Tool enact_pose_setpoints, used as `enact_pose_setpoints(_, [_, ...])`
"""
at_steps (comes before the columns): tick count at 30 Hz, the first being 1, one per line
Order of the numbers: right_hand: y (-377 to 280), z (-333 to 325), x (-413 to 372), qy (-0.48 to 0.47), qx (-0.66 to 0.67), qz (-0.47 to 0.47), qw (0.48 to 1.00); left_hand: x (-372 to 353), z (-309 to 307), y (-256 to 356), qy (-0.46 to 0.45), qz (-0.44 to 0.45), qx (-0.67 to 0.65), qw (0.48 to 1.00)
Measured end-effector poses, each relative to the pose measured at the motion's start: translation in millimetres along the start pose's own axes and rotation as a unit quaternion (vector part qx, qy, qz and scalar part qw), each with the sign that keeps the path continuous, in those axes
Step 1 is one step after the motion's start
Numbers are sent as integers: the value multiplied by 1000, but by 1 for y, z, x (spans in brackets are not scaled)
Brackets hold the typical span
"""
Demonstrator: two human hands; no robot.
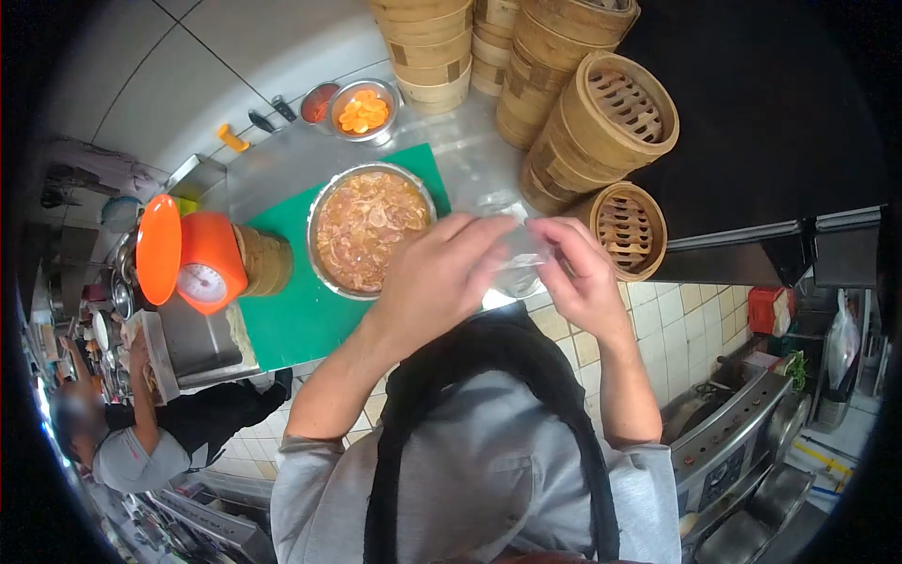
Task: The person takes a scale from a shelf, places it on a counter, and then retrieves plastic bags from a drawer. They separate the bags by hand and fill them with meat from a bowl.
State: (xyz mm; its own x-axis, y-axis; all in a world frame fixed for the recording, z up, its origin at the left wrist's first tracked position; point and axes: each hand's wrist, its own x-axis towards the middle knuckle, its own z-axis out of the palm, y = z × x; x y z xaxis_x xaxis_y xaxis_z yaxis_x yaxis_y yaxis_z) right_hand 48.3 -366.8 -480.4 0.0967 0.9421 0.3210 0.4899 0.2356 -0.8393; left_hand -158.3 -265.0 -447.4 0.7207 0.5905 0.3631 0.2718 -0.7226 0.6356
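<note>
Both of my hands are raised at the counter's front edge, around a clear, see-through item [522, 252] that looks like thin plastic. My left hand [451, 268] is blurred, its fingers bent toward the item from the left. The fingers of my right hand [578, 268] pinch its right side. Just left of my left hand, a steel bowl [314, 246] of sliced meat in sauce [366, 226] rests on a green cutting board [282, 329]. Beneath my hands, part of the counter is hidden.
Stacked bamboo steamers [573, 141] stand at the back right, a single steamer [628, 230] nearer. Behind the board are a bowl of orange slices [364, 111] and a small red-filled bowl [319, 101]. An orange scale [209, 258] sits left; a co-worker [141, 442] is at far left.
</note>
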Motion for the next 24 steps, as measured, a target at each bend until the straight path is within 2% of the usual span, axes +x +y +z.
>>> enact_pose_setpoints(1, [-6,2,4,-1,5,10,1000,-1,3,-6,12,-22,38,999])
enact_pose_setpoints(4, [-6,8,12,18,34,14,999,15,6,-17,133,-17,99,986])
enact_pose_setpoints(6, [-14,8,20,36,8,4,999,20,8,-7,119,-58,90,987])
enact_pose_setpoints(8, [-17,11,27,51,-85,-18,995,24,7,1,104,-85,72,988])
enact_pose_setpoints(11, [-10,18,34,112,-182,-43,976,22,2,7,136,-101,-13,985])
enact_pose_setpoints(12, [-3,19,31,133,-157,-7,978,17,-2,6,138,-72,17,988])
enact_pose_setpoints(15, [1,14,29,161,-137,3,977,-5,-8,3,111,2,122,986])
enact_pose_setpoints(16, [4,11,28,155,-132,13,979,-11,-5,2,121,34,103,987])
enact_pose_setpoints(18, [20,12,23,118,16,88,989,-19,5,0,141,106,62,982])
enact_pose_setpoints(20, [18,23,22,98,158,121,975,-27,8,-2,167,96,59,979])
enact_pose_setpoints(21, [17,28,24,85,165,102,977,-33,10,-7,177,88,62,978])
enact_pose_setpoints(24, [7,44,29,68,174,128,974,-49,16,-20,197,46,55,978])
